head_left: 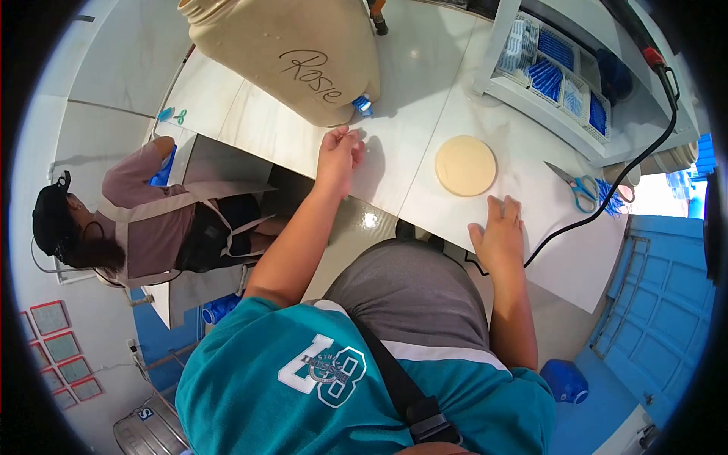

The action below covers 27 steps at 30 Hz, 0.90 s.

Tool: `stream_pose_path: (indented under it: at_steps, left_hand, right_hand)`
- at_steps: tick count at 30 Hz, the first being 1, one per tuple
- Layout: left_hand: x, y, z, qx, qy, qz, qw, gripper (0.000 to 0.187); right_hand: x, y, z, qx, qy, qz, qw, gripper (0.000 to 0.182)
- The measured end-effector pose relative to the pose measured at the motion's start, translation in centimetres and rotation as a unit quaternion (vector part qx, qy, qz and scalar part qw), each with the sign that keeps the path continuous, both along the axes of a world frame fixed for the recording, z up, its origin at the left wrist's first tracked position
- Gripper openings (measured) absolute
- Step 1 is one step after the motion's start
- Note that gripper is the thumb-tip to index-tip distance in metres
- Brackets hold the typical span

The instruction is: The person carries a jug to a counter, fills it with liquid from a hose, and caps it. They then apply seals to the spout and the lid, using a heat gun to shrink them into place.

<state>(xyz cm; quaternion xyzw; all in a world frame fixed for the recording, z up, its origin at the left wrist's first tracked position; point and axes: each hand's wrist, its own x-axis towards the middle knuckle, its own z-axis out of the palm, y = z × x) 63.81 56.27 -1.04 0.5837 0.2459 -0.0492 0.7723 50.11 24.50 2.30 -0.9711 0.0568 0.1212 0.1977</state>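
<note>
My left hand [341,158] is raised near the table's front edge with its fingers curled together; anything between the fingertips is too small to make out. Just above it stands a large beige plastic container [288,61] with "Rosie" written on it and a small blue tap [363,105] at its lower corner. My right hand [500,233] rests on the white tabletop [409,144] with its fingers spread and nothing in it. Above that hand, not touching it, lies a round cream disc [465,166]. Blue-handled scissors [580,189] lie to the right of the disc.
A white rack [546,91] of blue items stands at the back right. A black cable [644,155] curves down to the table's front. Several blue strands [609,199] lie beside the scissors. A seated co-worker [144,212] is on the left.
</note>
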Motion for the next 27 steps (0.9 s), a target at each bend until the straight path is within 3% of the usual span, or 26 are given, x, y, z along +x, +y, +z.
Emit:
stream_pose_path:
  at_steps: [1, 3, 4, 6, 7, 9, 12, 16, 21, 24, 27]
  left_hand:
    - [0.1, -0.1, -0.3, -0.001, 0.000, 0.000, 1.000, 0.026]
    - [0.1, -0.4, -0.4, 0.269, -0.134, -0.036, 0.953, 0.038]
    - [0.1, -0.6, -0.1, 0.268, -0.135, -0.036, 0.953, 0.038]
    - [0.1, -0.9, 0.9, 0.437, -0.198, -0.040, 0.876, 0.043]
    - [0.2, -1.0, 1.4, 0.437, -0.198, -0.040, 0.877, 0.043]
    - [0.6, -1.2, 2.3, 0.550, -0.253, -0.034, 0.795, 0.043]
    - [1.1, -1.7, 2.6, 0.568, -0.188, -0.051, 0.800, 0.046]
    - [1.9, -2.3, 1.0, 0.590, -0.221, -0.024, 0.776, 0.048]
    - [2.3, -3.6, 1.4, 0.498, -0.239, -0.004, 0.834, 0.042]
    - [2.3, -3.9, 2.1, 0.511, -0.183, 0.003, 0.840, 0.041]
    - [2.6, -3.8, 1.6, 0.493, -0.200, 0.021, 0.847, 0.040]
  right_hand:
    - [0.0, 0.0, 0.1, -0.001, 0.004, 0.000, 1.000, 0.066]
    - [0.1, 0.0, 0.1, -0.002, 0.004, 0.001, 1.000, 0.066]
    - [0.1, 0.0, 0.1, -0.003, 0.003, 0.000, 1.000, 0.066]
    - [0.1, 0.1, 0.2, -0.004, 0.001, 0.000, 1.000, 0.066]
    - [0.1, 0.1, 0.2, -0.004, -0.001, 0.001, 1.000, 0.066]
    - [0.0, 0.1, 0.1, -0.006, -0.004, 0.001, 1.000, 0.066]
    - [0.2, -0.1, 0.3, 0.002, -0.005, 0.003, 1.000, 0.066]
    - [0.3, 0.0, 0.3, 0.007, 0.001, 0.001, 1.000, 0.065]
    - [0.2, -0.1, 0.1, 0.012, -0.006, 0.000, 1.000, 0.066]
    - [0.3, -0.2, 0.1, 0.011, -0.003, 0.000, 1.000, 0.065]
    - [0.3, -0.2, 0.1, 0.015, -0.006, 0.001, 1.000, 0.065]
